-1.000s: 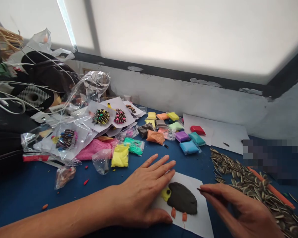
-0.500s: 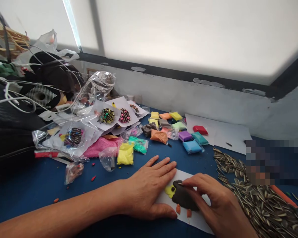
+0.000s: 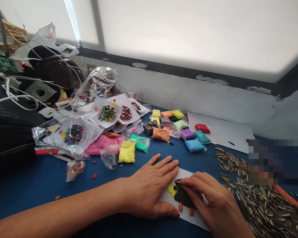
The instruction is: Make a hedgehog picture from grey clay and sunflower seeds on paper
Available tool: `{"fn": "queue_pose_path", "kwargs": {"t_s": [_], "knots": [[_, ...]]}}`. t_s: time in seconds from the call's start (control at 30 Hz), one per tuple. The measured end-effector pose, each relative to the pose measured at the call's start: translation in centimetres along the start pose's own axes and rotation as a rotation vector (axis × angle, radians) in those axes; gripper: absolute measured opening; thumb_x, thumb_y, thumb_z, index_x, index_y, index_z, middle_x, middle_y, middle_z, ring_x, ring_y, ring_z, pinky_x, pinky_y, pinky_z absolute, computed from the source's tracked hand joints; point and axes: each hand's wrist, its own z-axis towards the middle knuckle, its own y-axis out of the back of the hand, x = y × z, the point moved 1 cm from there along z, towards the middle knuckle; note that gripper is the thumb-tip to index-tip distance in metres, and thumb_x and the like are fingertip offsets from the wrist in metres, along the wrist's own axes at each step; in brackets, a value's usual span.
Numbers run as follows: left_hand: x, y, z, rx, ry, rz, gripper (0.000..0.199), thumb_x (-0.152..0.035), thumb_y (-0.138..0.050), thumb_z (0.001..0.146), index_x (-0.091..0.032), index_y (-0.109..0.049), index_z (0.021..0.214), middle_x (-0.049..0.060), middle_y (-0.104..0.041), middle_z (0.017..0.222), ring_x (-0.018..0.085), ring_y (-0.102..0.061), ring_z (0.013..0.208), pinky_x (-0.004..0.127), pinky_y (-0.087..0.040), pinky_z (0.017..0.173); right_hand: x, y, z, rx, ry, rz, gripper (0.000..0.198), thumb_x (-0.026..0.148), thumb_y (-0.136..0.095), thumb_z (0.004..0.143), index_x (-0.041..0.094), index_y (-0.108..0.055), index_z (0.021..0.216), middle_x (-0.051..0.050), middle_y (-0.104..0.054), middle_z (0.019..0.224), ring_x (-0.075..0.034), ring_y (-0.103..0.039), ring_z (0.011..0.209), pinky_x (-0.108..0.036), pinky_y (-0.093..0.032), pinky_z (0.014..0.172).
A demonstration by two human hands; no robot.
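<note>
Surface: blue table top point(image 3: 39, 185) under a bright window, crowded with craft things.
Paper: white sheet point(image 3: 188, 216) lies near the front edge, between the two hands.
Clay body: dark clay lump point(image 3: 182, 198) sits on the sheet with a yellow head point(image 3: 172, 189) at its left end and two small orange feet point(image 3: 180, 207) along its near side; its long axis runs roughly left to right, slightly toward the near right.
Left hand: left hand point(image 3: 151, 186) lies flat and spread, palm down, on the left part of the sheet, fingertips just beside the yellow head; it holds nothing.
Right hand: right hand point(image 3: 211, 201) is closed to a narrow pinch over the dark lump, fingertips at its upper left end, touching it close to the head. What the pinch holds is too small to tell; it may be a seed.
Key relation: dark lump lies directly under the right fingertips and to the right of the left hand, so the right hand is the nearer one.
Seeds: striped sunflower seeds point(image 3: 260, 201) heaped just right of the right hand.
Farther off: small coloured clay packets point(image 3: 188, 138) beyond the sheet, finished spiky figures in clear bags point(image 3: 106, 114) at the far left.
</note>
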Motion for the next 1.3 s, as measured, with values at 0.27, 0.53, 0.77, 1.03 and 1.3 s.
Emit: {"fn": "queue_pose_path", "kwargs": {"t_s": [0.27,0.53,0.77,1.03,1.3], "knots": [[0.1,0.0,0.0,0.003,-0.005,-0.006,0.089,-0.066,-0.052,0.092,-0.006,-0.028,0.154,0.017,-0.017,0.161,0.032,-0.009,0.151,0.051,-0.001,0.122,-0.1,-0.2,-0.1,0.033,0.019,-0.034,0.016,0.021,-0.050,0.098,0.026,-0.066,0.097,0.001,-0.064,0.081,-0.013,-0.063,0.073,-0.023,-0.050,0.066],[0.0,-0.1,0.1,-0.008,-0.010,0.004,0.085,-0.066,-0.053,0.092,-0.010,-0.032,0.153,0.018,-0.019,0.161,0.033,-0.010,0.151,0.054,-0.003,0.121,-0.1,-0.5,0.2,0.062,0.043,-0.111,0.020,0.021,-0.048,0.099,0.026,-0.065,0.090,0.000,-0.063,0.078,-0.013,-0.061,0.070,-0.023,-0.047,0.063],[0.1,-0.2,0.0,-0.033,-0.022,0.003,0.083,-0.066,-0.053,0.092,-0.012,-0.034,0.152,0.018,-0.021,0.160,0.035,-0.012,0.150,0.055,-0.004,0.122,0.6,-0.5,0.2,0.019,0.063,-0.184,0.028,0.014,-0.042,0.097,0.024,-0.067,0.088,-0.002,-0.062,0.077,-0.015,-0.057,0.069,-0.024,-0.046,0.061],[0.0,-0.1,0.0,-0.017,-0.003,-0.011,0.085,-0.068,-0.051,0.092,-0.013,-0.032,0.154,0.016,-0.019,0.161,0.033,-0.011,0.151,0.053,-0.002,0.122,-0.7,2.4,0.0,-0.072,-0.005,-0.311,0.027,0.027,-0.043,0.099,0.025,-0.066,0.085,-0.002,-0.065,0.077,-0.015,-0.063,0.068,-0.027,-0.049,0.062],[-0.1,0.1,-0.1,-0.015,-0.007,-0.020,0.086,-0.067,-0.052,0.092,-0.013,-0.031,0.154,0.015,-0.018,0.162,0.034,-0.011,0.150,0.054,-0.003,0.122,-6.4,5.4,-2.6,-0.113,-0.220,-0.424,0.035,0.042,-0.047,0.090,0.030,-0.072,0.069,-0.001,-0.072,0.070,-0.017,-0.068,0.057,-0.028,-0.047,0.044]]}}
